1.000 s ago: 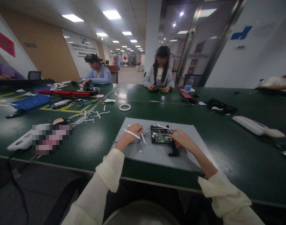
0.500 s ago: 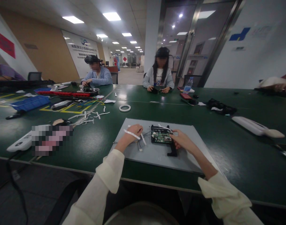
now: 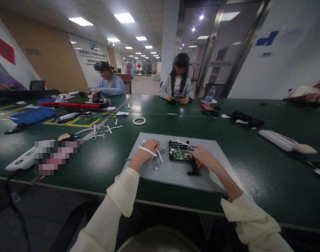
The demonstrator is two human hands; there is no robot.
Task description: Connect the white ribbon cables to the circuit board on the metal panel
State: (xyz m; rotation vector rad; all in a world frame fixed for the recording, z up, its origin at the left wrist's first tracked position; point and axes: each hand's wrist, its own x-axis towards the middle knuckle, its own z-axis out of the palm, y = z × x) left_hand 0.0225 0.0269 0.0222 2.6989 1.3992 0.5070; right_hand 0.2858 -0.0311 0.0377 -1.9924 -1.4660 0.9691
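Note:
A green circuit board (image 3: 179,154) sits in a black plastic bracket (image 3: 193,172) on a grey panel (image 3: 162,175). My right hand (image 3: 205,156) grips the bracket's right side, its thumb at the board's edge. To the left of the board, my left hand (image 3: 148,148) is closed in a pinch; whatever lies between its fingertips is too small to make out. One strip of white tape (image 3: 147,151) crosses the back of that hand. Grey cables (image 3: 163,151) run from the board towards it, with another white strip (image 3: 160,156) beside them. A further white strip (image 3: 184,143) lies over the bracket's top edge.
A roll of white tape (image 3: 139,121) lies beyond the panel. Cut strips (image 3: 108,129), a blue tray (image 3: 32,116) and a white device (image 3: 23,157) are to the left. Another white device (image 3: 283,140) rests at the right. Other people sit around the green table.
Both hands and the board keep almost the same places. The view has shifted very slightly.

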